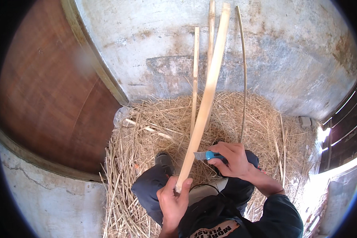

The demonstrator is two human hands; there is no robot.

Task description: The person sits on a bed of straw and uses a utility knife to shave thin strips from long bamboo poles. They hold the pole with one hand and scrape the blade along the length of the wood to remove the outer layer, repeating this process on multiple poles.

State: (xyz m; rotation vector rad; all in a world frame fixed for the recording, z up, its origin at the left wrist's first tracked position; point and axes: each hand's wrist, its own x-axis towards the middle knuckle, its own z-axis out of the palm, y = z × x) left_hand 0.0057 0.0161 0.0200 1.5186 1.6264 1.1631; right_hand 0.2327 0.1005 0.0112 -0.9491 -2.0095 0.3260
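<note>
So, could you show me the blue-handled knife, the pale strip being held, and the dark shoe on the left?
Blue-handled knife [213, 155]: head view, on the handle's front part.
Pale strip [208, 99]: head view, midway along its length.
Dark shoe [164, 163]: head view, on its top.

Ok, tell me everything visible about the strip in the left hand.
The strip is long, flat and pale yellow, apparently bamboo or wood. It slants up and slightly right; whether its top touches the wall is unclear. The left hand grips its whitish lower end. The right hand holds a blue-handled knife, its blade at the strip's right edge.
</note>
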